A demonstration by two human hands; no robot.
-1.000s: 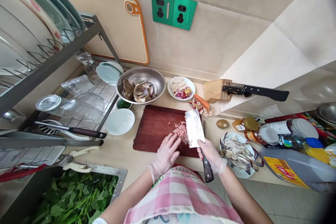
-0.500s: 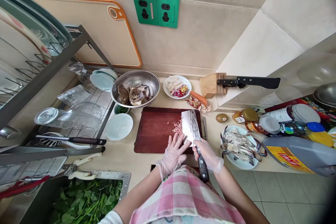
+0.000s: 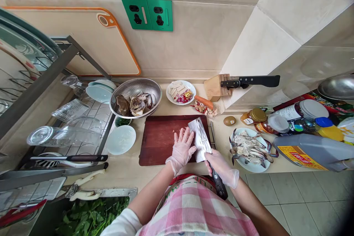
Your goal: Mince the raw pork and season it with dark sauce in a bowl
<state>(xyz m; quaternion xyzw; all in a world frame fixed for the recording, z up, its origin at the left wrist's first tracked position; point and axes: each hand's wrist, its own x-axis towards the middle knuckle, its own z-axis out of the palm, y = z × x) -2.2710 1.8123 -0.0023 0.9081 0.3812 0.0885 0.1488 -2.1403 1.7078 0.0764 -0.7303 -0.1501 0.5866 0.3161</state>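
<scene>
My right hand point(image 3: 222, 167), in a clear glove, is closed round the dark handle of a cleaver point(image 3: 201, 139) whose broad blade lies tilted on the dark red cutting board point(image 3: 159, 140). My gloved left hand point(image 3: 181, 149) lies flat with fingers spread on the board, right against the blade's left side. It covers the pile of chopped pink meat; only a few scraps point(image 3: 174, 131) show beside the fingers.
Behind the board stand a steel colander of shellfish point(image 3: 135, 97), a white plate of sliced ingredients point(image 3: 181, 92), a carrot point(image 3: 203, 101) and a knife block point(image 3: 218, 86). A plate of crab point(image 3: 249, 149), jars and an oil jug point(image 3: 312, 151) lie right. A dish rack point(image 3: 55, 118) and sink of greens point(image 3: 91, 212) are left.
My left hand has moved forward over the chopped meat and spread flat beside the blade. The cleaver has drawn back toward me a little. The view has shifted left.
</scene>
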